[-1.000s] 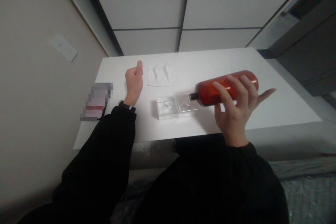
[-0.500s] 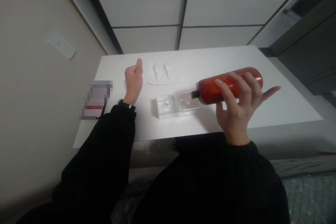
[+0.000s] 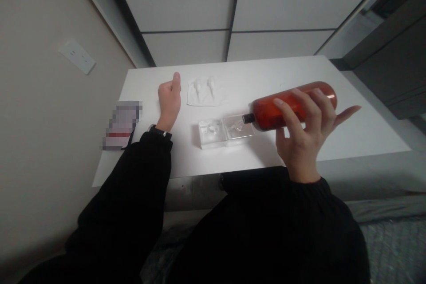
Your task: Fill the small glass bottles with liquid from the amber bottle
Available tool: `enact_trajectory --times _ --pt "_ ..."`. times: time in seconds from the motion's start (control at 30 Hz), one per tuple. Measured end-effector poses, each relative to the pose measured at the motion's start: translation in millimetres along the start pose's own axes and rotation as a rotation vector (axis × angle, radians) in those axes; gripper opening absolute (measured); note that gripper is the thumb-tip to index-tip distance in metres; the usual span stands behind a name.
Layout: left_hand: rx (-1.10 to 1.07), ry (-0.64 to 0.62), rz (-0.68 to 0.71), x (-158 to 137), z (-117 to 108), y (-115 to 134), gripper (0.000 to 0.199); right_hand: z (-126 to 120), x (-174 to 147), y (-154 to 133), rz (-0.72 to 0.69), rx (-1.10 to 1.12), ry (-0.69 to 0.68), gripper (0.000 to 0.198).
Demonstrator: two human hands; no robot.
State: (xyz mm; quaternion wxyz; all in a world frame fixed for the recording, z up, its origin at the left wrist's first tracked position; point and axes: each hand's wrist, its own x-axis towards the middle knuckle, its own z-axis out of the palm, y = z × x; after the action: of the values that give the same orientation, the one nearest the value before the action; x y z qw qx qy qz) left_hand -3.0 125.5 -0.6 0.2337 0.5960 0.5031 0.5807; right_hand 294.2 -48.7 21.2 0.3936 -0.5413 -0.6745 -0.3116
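Note:
My right hand [image 3: 301, 137] grips a reddish-brown bottle [image 3: 276, 112], thumb below and fingers over its side, little finger stretched out. The bottle lies tilted nearly level, its dark uncapped-looking neck pointing left over the right half of a clear plastic case [image 3: 213, 142]. Clear liquid or a glossy film shows in that right half; a round ring shape is in the left half. My left hand [image 3: 169, 102] is closed in a fist, thumb up, left of the case; anything inside it is hidden. Two small white earbuds [image 3: 211, 84] lie on a white tissue [image 3: 204, 100] behind the case.
A phone [image 3: 121, 126], its screen blurred out, lies on the left of the white table [image 3: 186, 159]. A wall with a socket plate [image 3: 78, 57] stands on the left, and light cabinet panels [image 3: 186, 0] rise behind the table.
My right hand and the bottle have shifted slightly right, the neck drawing a little back from the case. My left hand keeps its closed pose.

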Motion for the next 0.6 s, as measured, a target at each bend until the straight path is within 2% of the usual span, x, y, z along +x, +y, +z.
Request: enact_trajectory --times 0.23,0.6 --pt "0.019 -0.013 0.001 1.3 0.4 -3.6 0.080 0.8 1.9 3.6 -0.046 -0.011 0.024 0.067" --pt "0.033 -0.027 0.008 0.8 0.1 -5.2 0.079 -2.8 3.6 2.2 -0.014 0.021 -0.025 0.065"
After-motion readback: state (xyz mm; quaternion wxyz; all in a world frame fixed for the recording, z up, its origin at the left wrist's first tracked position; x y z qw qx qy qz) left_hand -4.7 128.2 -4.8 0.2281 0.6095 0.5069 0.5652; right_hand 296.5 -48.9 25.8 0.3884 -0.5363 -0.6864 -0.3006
